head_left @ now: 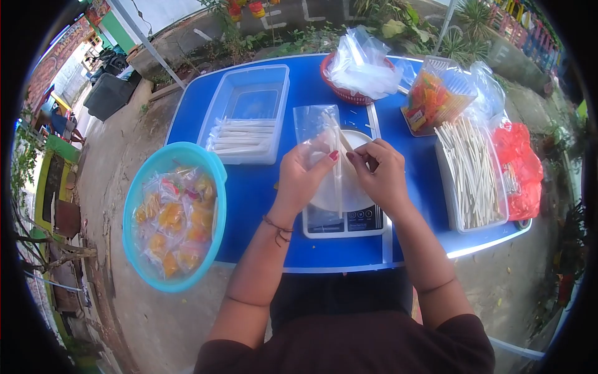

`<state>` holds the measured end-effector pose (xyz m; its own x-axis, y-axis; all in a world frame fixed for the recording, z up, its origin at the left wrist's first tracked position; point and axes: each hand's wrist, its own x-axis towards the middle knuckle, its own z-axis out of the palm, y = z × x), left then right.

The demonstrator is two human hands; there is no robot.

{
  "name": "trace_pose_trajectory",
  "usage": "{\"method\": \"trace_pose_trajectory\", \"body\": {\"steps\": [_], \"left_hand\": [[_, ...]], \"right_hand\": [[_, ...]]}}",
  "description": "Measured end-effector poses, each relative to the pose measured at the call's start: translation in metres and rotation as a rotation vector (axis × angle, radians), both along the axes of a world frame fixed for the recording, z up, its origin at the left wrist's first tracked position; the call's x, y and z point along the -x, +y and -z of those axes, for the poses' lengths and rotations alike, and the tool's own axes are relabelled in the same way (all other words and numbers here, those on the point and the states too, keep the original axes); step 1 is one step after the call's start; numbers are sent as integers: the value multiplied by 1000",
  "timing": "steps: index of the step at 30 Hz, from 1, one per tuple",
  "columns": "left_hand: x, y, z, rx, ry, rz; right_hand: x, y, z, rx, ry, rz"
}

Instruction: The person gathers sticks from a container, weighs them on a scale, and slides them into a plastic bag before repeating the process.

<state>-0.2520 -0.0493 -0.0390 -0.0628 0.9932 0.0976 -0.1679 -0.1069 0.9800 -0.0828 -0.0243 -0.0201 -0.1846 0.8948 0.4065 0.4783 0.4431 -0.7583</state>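
My left hand (308,169) pinches a clear plastic bag (305,121) above a kitchen scale (347,232) with a round white plate. Some pale sticks (338,134) run along the bag, and whether all of them lie inside it is hard to tell. My right hand (381,171) closes its thumb and fingers on the end of a pale stick, right beside the bag. To the right stands a clear container full of pale sticks (470,171). Left of the scale, a clear tray (281,93) holds bagged sticks (243,135).
A turquoise basin (131,230) of bagged orange food stands at the left. A red basket (352,96) with plastic bags is at the back. A container of colourful packets (430,100) and a red plastic bag (516,165) are on the right.
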Motion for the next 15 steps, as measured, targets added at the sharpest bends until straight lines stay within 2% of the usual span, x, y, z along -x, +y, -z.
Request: {"method": "trace_pose_trajectory", "body": {"steps": [7, 11, 15], "left_hand": [[-3, -3, -2, 57, -106, 76], [-2, -3, -3, 30, -69, 109], [-2, -2, -3, 8, -35, 117]], "right_hand": [[1, -1, 2, 14, 22, -40], [-1, -2, -4, 50, 16, -75], [-4, 3, 2, -25, 38, -127]]}}
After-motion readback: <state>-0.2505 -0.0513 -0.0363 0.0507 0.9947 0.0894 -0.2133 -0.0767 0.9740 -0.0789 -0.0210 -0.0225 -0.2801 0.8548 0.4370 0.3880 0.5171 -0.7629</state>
